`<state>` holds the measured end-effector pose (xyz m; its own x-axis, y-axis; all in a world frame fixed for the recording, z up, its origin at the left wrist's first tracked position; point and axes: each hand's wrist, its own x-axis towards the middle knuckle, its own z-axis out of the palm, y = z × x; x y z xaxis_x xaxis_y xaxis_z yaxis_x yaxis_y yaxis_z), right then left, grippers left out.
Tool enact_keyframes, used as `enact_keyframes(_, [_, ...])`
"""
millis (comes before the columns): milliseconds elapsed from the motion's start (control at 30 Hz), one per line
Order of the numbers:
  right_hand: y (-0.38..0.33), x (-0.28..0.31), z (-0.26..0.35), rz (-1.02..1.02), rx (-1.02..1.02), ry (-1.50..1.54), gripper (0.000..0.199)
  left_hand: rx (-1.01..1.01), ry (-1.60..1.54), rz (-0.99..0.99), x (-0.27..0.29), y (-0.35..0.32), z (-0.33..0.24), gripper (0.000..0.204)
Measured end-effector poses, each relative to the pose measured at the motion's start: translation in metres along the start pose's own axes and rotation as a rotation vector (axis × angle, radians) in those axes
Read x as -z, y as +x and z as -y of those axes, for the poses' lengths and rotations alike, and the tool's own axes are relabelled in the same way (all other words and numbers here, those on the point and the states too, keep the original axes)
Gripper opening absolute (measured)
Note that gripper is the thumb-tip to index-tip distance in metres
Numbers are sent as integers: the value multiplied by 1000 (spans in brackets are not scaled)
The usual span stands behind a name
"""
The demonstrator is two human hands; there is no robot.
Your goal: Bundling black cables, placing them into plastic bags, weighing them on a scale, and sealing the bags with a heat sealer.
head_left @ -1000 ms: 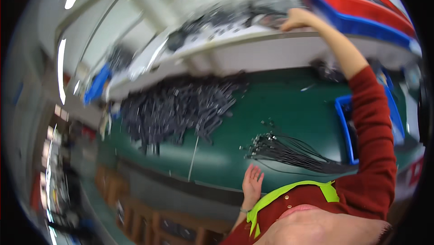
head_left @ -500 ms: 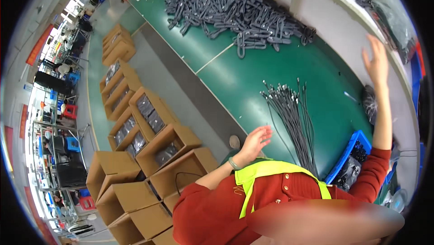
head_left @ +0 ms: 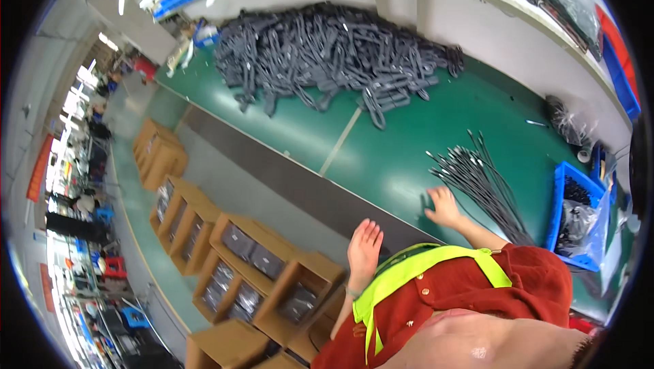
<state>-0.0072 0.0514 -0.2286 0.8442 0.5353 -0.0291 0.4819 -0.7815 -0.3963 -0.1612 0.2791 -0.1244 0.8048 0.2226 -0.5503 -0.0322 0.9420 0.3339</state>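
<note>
My left hand [head_left: 365, 246] is open with its fingers apart, hovering over the dark front edge of the green table [head_left: 381, 158] and holding nothing. Spread flat on the green surface, my right hand [head_left: 444, 206] lies at the near end of a fanned bundle of thin black cables [head_left: 480, 175], touching or almost touching them. Its fingers are open and grip nothing. My red sleeves and yellow-green straps fill the lower edge.
A large heap of grey cable pieces [head_left: 334, 62] covers the table's far side. A blue bin [head_left: 575, 216] with black bagged parts stands at the right. Open cardboard boxes [head_left: 259, 260] with dark contents line the floor at the left. A white shelf [head_left: 518, 22] runs behind.
My right hand has come down from the raised shelf to the table beside the black cables. My left hand stays open near the table's front edge. The view has swung downward.
</note>
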Motion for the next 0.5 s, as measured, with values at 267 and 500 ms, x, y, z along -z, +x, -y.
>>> enact_keyframes(267, [141,7,152,-249,202,-116,81,-216,40,-182,63,-8,-173,21])
enact_keyframes(500, [338,152,184,-906,301,-207,73,-293,-152,-170,100,7,-240,19])
